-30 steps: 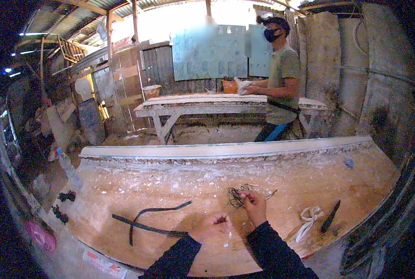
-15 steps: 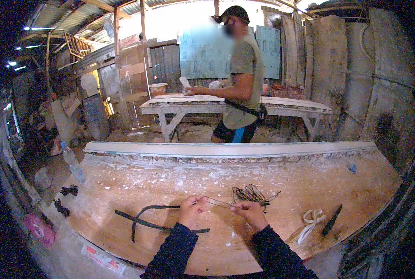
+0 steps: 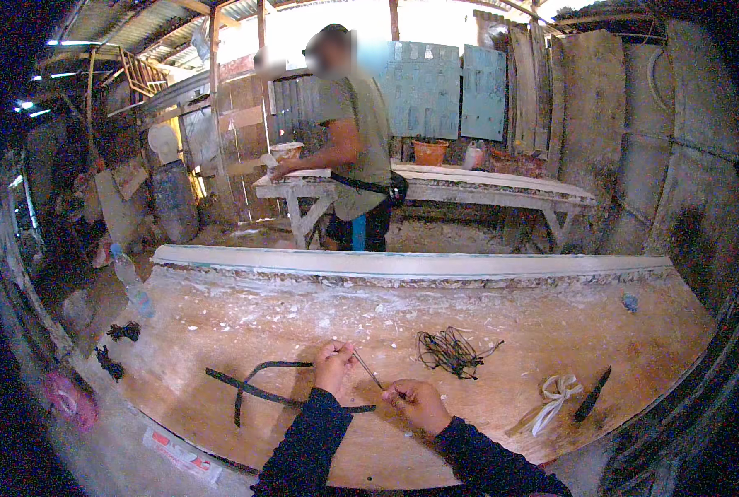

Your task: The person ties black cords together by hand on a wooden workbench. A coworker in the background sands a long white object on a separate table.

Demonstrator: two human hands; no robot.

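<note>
Between my two hands a thin dark cord [image 3: 369, 371] is stretched in a short slanting line. My left hand [image 3: 334, 367] pinches its upper end, fingers closed. My right hand [image 3: 419, 404], lower and nearer to me, grips the other end with the fingertips. Just left of my left hand, black flat straps [image 3: 253, 388] lie crossed on the wooden tabletop [image 3: 245, 331], and one runs under my left wrist. A loose tangle of thin black cords [image 3: 454, 352] rests beyond my right hand.
To the right lie a knotted white strip [image 3: 557, 401] and a narrow, pointed black object [image 3: 593, 395]. Small black bundles [image 3: 124, 331] and a plastic bottle [image 3: 133, 286] are at the left edge. A long white moulding [image 3: 411, 265] borders the far side. Another person [image 3: 357, 132] stands at a second bench.
My right hand has moved left and nearer to me, turning the cord from nearly level to steeply slanted. My left hand has shifted slightly left. The other person has moved left along the far bench.
</note>
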